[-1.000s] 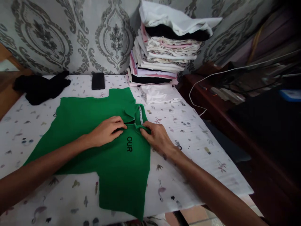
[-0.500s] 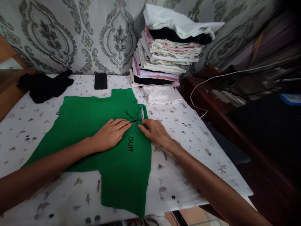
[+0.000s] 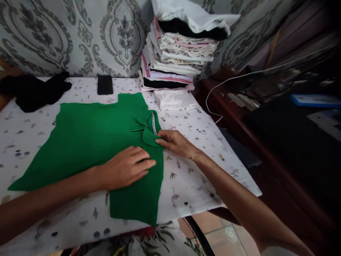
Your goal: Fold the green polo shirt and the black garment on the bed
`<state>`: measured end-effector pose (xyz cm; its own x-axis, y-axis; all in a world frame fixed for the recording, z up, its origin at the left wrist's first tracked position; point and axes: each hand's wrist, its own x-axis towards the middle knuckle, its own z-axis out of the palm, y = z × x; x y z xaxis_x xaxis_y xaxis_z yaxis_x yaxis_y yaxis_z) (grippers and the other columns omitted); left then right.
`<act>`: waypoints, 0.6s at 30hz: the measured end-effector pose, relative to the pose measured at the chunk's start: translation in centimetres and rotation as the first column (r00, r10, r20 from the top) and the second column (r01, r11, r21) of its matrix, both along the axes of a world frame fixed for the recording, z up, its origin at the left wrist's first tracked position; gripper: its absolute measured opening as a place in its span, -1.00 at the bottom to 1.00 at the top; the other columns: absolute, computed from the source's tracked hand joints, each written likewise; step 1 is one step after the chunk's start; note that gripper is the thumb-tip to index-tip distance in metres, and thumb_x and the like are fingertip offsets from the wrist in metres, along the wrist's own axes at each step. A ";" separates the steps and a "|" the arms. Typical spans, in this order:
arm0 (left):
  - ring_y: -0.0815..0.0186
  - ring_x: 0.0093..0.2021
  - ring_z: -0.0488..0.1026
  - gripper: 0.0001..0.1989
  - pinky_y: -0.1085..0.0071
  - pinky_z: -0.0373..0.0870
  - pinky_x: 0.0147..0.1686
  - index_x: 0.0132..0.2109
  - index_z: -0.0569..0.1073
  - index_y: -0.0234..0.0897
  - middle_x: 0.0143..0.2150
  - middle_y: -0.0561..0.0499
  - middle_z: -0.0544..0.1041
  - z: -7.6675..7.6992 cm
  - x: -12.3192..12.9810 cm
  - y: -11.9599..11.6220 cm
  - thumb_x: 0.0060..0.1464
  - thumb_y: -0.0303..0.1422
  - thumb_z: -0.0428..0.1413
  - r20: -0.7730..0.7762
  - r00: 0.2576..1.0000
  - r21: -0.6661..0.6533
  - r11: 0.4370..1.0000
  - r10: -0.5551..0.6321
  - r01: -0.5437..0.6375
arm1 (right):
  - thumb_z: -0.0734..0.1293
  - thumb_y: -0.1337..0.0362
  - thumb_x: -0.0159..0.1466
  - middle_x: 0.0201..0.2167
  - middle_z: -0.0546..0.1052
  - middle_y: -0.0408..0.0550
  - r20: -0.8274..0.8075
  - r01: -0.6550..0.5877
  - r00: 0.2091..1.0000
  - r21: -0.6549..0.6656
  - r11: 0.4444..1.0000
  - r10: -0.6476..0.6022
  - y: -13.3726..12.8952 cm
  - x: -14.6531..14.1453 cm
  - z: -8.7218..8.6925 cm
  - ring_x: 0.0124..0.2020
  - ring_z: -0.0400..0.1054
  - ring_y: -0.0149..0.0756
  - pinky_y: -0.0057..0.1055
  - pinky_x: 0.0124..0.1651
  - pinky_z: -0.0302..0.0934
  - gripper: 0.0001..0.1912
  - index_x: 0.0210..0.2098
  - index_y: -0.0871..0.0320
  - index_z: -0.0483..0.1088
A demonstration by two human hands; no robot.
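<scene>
A green collared shirt (image 3: 87, 131) lies spread on the table with its collar toward the right and a short dark slit at the neck. My left hand (image 3: 130, 165) rests on the chest of the shirt, fingers stretched out and a little apart, covering the dark lettering there. At the collar (image 3: 150, 138), my right hand (image 3: 174, 144) pinches the edge between thumb and fingers. A white label strip (image 3: 153, 122) shows inside the neck.
Behind the shirt, a tall stack of folded clothes (image 3: 178, 53) stands near the wall, with a folded white cloth (image 3: 173, 99) in front. A black phone-like object (image 3: 105, 85) and a black garment (image 3: 34, 90) lie at back left. A white cable (image 3: 239, 76) crosses the dark furniture at right.
My left hand has slid from the neck slit down over the lettering. My right hand has moved onto the collar's near edge, and the collar flap now lies flatter. The view has shifted slightly.
</scene>
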<state>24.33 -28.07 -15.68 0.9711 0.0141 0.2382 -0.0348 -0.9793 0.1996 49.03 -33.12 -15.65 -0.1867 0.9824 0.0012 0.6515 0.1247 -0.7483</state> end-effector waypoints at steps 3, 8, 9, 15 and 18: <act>0.22 -0.24 0.34 -0.72 0.30 0.23 -0.28 0.12 0.36 -0.14 -0.17 -0.05 0.43 0.4 1.0 -1.9 0.30 -0.42 -0.03 -0.131 0.986 0.040 0.993 -0.108 0.114 | 0.19 0.10 0.38 -0.50 0.29 -0.22 -0.044 -0.017 0.999 0.016 1.000 0.018 0.5 0.0 0.4 -0.45 0.17 -0.41 -0.45 -0.34 0.02 -0.70 -0.39 0.14 0.31; 0.24 -0.22 0.35 -0.80 0.31 0.24 -0.31 -0.19 0.37 -0.25 -0.21 -0.03 0.44 0.9 1.6 -2.3 0.15 -0.63 0.01 -0.229 0.957 -0.028 0.984 -0.176 0.174 | 0.19 0.18 0.39 -0.53 0.28 -0.22 0.192 -0.011 0.981 0.037 0.999 0.004 0.8 -0.2 0.6 -0.48 0.17 -0.40 -0.43 -0.33 -0.02 -0.71 -0.43 0.14 0.28; 0.25 -0.23 0.36 -0.81 0.31 0.25 -0.29 -0.21 0.36 -0.25 -0.22 -0.02 0.46 1.2 1.5 -2.1 0.15 -0.63 0.01 -0.238 0.951 -0.057 0.981 -0.195 0.187 | 0.20 0.20 0.39 -0.53 0.30 -0.21 0.262 -0.002 0.965 0.043 0.999 -0.009 0.7 -0.3 0.5 -0.47 0.18 -0.39 -0.41 -0.32 -0.01 -0.73 -0.43 0.14 0.30; 0.31 -0.11 0.48 -0.78 0.39 0.34 -0.17 0.07 0.37 -0.13 -0.09 0.07 0.55 2.9 2.1 1.4 0.34 -0.41 -0.02 -0.175 0.979 -0.311 0.950 -0.101 0.042 | 0.29 0.27 0.33 -0.40 0.48 -0.09 0.403 0.170 0.891 0.136 0.976 -0.211 -0.9 -1.3 -0.4 -0.31 0.33 -0.25 -0.35 -0.18 0.13 -0.84 -0.14 0.14 0.45; 0.25 -0.04 0.47 -0.75 0.31 0.37 -0.08 0.07 0.38 -0.19 -0.04 -0.03 0.53 2.6 4.3 5.4 0.37 -0.40 -0.12 -0.035 0.969 -0.297 0.923 0.245 -0.244 | 0.30 0.24 0.32 -0.37 0.50 -0.07 0.369 0.220 0.884 0.210 0.953 -0.286 -1.5 -1.7 -0.9 -0.27 0.36 -0.22 -0.31 -0.14 0.19 -0.79 -0.08 0.12 0.45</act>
<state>28.60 -22.65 -13.07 0.9276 0.3219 0.1896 0.1976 -0.8534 0.4824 47.29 -34.61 -16.52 0.0505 0.9891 0.1387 0.9118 0.0110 -0.4104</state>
